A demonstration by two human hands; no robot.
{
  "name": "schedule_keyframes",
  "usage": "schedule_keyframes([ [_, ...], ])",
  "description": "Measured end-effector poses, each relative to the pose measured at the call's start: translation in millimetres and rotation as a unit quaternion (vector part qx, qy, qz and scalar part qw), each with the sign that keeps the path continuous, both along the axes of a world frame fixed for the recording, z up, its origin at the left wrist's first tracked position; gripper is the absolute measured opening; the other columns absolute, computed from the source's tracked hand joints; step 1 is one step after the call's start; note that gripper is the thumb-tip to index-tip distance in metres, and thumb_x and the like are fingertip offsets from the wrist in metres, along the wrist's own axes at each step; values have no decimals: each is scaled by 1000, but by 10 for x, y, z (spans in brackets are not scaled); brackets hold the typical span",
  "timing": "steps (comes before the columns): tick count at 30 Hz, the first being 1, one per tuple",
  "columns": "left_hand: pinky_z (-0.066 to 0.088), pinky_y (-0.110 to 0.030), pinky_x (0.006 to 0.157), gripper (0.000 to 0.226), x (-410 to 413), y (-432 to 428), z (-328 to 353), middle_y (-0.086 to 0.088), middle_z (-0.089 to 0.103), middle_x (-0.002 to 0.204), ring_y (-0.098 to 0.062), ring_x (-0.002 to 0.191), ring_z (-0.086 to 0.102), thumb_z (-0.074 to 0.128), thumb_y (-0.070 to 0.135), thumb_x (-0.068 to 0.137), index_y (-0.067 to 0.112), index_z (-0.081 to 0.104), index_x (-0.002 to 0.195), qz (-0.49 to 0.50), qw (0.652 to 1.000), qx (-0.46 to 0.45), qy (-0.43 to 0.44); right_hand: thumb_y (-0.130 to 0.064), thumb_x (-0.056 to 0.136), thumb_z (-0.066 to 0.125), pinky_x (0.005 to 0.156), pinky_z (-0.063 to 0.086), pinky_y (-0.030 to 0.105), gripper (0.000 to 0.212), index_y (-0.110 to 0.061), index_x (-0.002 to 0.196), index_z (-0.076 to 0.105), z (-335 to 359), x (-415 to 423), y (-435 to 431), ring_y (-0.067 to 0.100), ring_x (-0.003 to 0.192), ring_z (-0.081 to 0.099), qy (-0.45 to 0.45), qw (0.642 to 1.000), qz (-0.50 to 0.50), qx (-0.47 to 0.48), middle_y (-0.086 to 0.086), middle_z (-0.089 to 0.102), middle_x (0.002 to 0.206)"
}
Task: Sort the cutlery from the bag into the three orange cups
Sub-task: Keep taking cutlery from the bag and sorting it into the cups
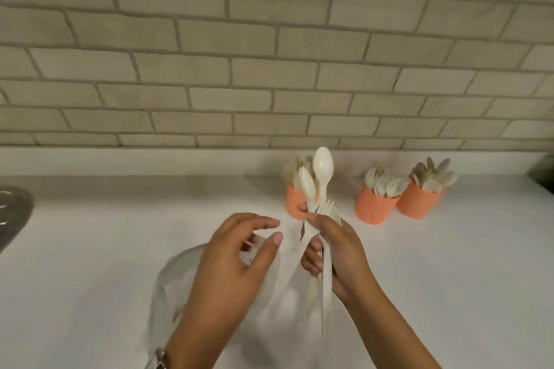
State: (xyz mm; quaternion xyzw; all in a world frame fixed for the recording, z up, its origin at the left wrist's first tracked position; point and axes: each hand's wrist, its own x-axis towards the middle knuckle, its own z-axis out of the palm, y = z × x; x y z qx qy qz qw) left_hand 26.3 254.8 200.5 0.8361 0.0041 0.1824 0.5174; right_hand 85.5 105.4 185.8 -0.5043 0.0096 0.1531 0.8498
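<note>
Behind, a wall [269, 39] of pale, rough brick-shaped tiles with grey grout fills the far half, and a smooth white countertop [90, 249] runs below it, with a curved metal sink rim [12, 213] at the far left edge. Near the middle lies a clear, crinkled plastic bag [180, 278], blurred and almost see-through. Three textured orange cups stand far right of centre: the left cup [295, 207], well apart from the other two, holds pale pieces too blurred to name, the middle cup [374, 207] holds white forks, and the right cup [418, 204] just beside it holds spoons. The right hand [338, 255] is clenched around a bundle of cutlery [325, 278] of white plastic, held upright above the bag and in front of the left cup; a spoon [323, 165] with an oval bowl sticks up highest. The left hand [236, 257] hovers over the bag, fingers loosely curved and spread, grasping nothing.
</note>
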Motion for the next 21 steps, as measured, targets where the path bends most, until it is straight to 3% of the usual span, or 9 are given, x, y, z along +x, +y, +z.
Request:
schedule_keyframes([
  [4,44,-13,64,18,173,-570,-105,21,61,92,-5,72,56,70,43,73,43,64,90,-91,994,-46,39,-11,87,55,38,27,17,17,-10,98,68,-31,-33,-329,13,28,30,10,999,-42,-27,6,35,47],
  [8,42,-9,57,26,322,-973,-177,12,66,79,-2,55,53,75,16,75,38,65,84,-116,987,-86,71,-11,89,56,39,28,18,13,-11,96,67,-58,-23,-744,14,28,29,10,997,-60,-51,5,32,46],
  [14,49,-18,65,31,568,-1594,-250,16,67,67,-6,61,55,74,12,75,36,65,91,-148,976,-100,123,-25,85,63,39,26,22,25,-6,100,61,-134,60,-1469,14,30,29,9,996,-59,-66,4,33,47],
  [17,50,-18,59,27,729,-1923,-236,11,67,64,-3,61,58,71,6,77,26,68,95,-151,956,-191,166,-35,83,60,39,27,22,34,-4,96,56,-150,137,-1874,14,32,30,-1,996,-55,-74,6,36,48],
  [21,51,-17,55,14,938,-2309,-259,9,64,62,-2,58,57,65,6,83,18,69,87,-114,941,-262,183,-39,87,53,38,30,21,39,-5,105,62,-198,278,-2455,14,33,32,-4,995,-50,-82,5,38,48],
])
